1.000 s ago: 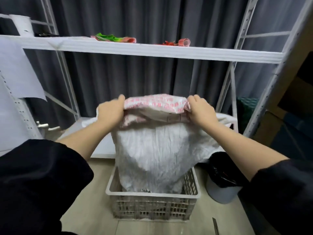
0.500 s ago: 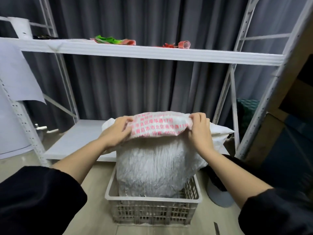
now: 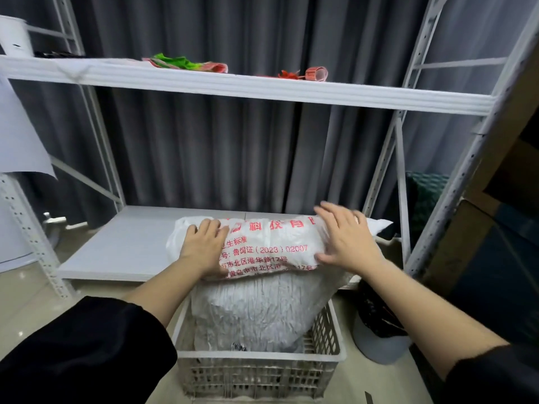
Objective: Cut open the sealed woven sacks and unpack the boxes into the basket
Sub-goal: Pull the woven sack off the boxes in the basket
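A white woven sack [image 3: 256, 310] with red print stands upside down in the grey plastic basket [image 3: 259, 371] on the floor, its crumpled body filling most of the basket. The sack's printed end is folded over on top. My left hand [image 3: 204, 249] lies on the left of that fold, fingers curled onto the fabric. My right hand [image 3: 347, 237] rests flat on the right of the fold with fingers spread. Something dark shows under the sack's lower edge inside the basket; I see no boxes clearly.
A white metal shelf rack [image 3: 248, 86] stands behind the basket, its low shelf [image 3: 125, 243] just beyond the sack. Coloured scraps [image 3: 186, 64] and a roll [image 3: 316, 73] lie on the upper shelf. A grey bin with a black liner [image 3: 379, 330] sits right of the basket. Cardboard boxes [image 3: 495, 228] stand at right.
The sack has come down from a raised hold and now slumps in the basket. Both hands moved lower with it; the right hand went from gripping the edge to lying flat.
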`<action>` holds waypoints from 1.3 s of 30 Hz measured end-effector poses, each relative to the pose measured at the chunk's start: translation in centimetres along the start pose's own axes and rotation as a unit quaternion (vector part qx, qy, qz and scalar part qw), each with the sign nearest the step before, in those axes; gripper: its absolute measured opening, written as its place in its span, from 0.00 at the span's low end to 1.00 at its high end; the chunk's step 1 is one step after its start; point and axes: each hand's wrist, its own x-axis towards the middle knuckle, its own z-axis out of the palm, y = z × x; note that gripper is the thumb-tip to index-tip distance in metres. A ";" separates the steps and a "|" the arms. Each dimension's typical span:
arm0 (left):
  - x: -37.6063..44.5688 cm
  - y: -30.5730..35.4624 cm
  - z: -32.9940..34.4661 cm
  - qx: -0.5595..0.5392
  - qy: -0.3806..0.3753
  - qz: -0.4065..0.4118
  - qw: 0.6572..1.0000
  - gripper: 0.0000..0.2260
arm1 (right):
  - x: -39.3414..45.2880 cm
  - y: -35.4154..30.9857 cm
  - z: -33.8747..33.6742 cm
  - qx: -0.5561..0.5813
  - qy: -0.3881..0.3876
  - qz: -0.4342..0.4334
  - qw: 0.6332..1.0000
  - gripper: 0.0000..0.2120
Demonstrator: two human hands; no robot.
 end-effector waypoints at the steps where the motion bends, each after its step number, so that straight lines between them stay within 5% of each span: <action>1: 0.3 0.1 0.1 -0.002 -0.004 0.014 1.000 0.41 | 0.8 0.3 -0.4 -0.003 -0.059 0.008 0.998 0.50; 5: 1.0 -0.2 0.1 -0.080 -0.088 0.089 0.989 0.37 | 2.7 0.8 -1.0 -0.007 -0.278 0.010 0.960 0.60; 7: 1.1 -1.0 0.1 -0.113 -0.132 0.114 0.978 0.38 | 2.5 0.7 -0.6 -0.007 -0.324 0.013 0.946 0.62; 10: 0.8 -1.8 0.8 -0.088 -0.167 0.072 0.979 0.53 | 1.5 0.0 0.5 0.030 -0.340 0.042 0.939 0.60; 13: -0.2 -1.2 2.1 -0.066 -0.172 0.012 0.983 0.55 | 0.4 -0.8 1.7 0.066 -0.293 0.088 0.950 0.45; 16: -1.1 0.1 2.6 -0.031 -0.082 -0.020 0.996 0.30 | -0.6 -1.1 2.1 0.039 -0.220 0.096 0.970 0.29; 18: -1.2 0.2 1.5 -0.051 -0.009 -0.071 0.996 0.13 | -0.5 -0.8 1.3 0.031 -0.190 0.102 0.976 0.25; 21: -0.2 -1.6 -2.2 -0.179 0.124 -0.170 0.961 0.07 | 1.4 0.1 -2.4 0.075 -0.120 0.151 0.978 0.23; 25: 0.8 -3.9 -8.0 -0.217 0.282 -0.216 0.909 0.03 | 4.2 1.2 -8.0 0.046 0.017 0.144 0.988 0.22; 29: 0.5 -5.1 -8.6 -0.177 0.226 -0.166 0.943 0.03 | 4.3 1.3 -9.2 0.037 -0.056 0.131 0.989 0.21; 33: 0.0 -5.6 -10.5 -0.193 0.305 -0.169 0.917 0.03 | 4.5 1.7 -10.9 0.022 0.076 0.130 0.988 0.21; 36: -0.9 -5.3 -10.1 -0.215 0.198 -0.181 0.939 0.05 | 3.9 0.8 -10.8 -0.014 0.020 0.084 0.996 0.20; 39: -1.7 -5.1 -10.1 -0.200 0.284 -0.182 0.920 0.03 | 3.3 1.1 -10.8 -0.045 0.114 0.090 0.988 0.21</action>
